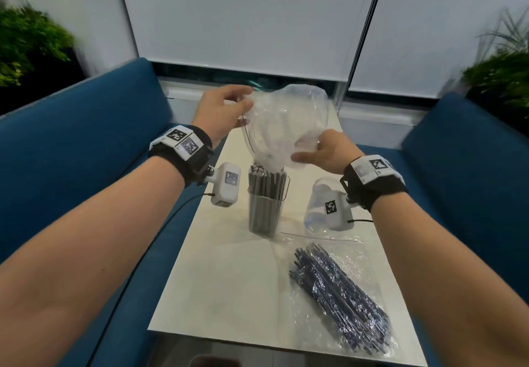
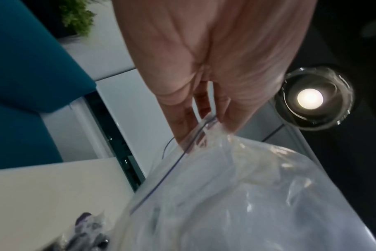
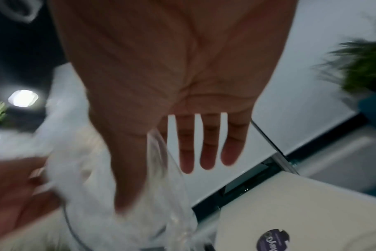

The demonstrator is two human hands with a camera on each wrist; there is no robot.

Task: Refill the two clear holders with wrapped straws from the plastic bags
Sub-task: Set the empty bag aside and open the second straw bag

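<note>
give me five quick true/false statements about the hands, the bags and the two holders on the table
1. Both hands hold the clear plastic bag above the straw-filled clear holder. True: the left hand grips its upper edge, and the right hand pinches its lower side.
2. The second clear holder is packed with straws. False: it looks empty.
3. A second plastic bag of dark wrapped straws lies flat on the white table. True.
4. The lifted bag is full of straws. False: it looks nearly empty and crumpled.
5. The filled holder lies on its side. False: it stands upright.
</note>
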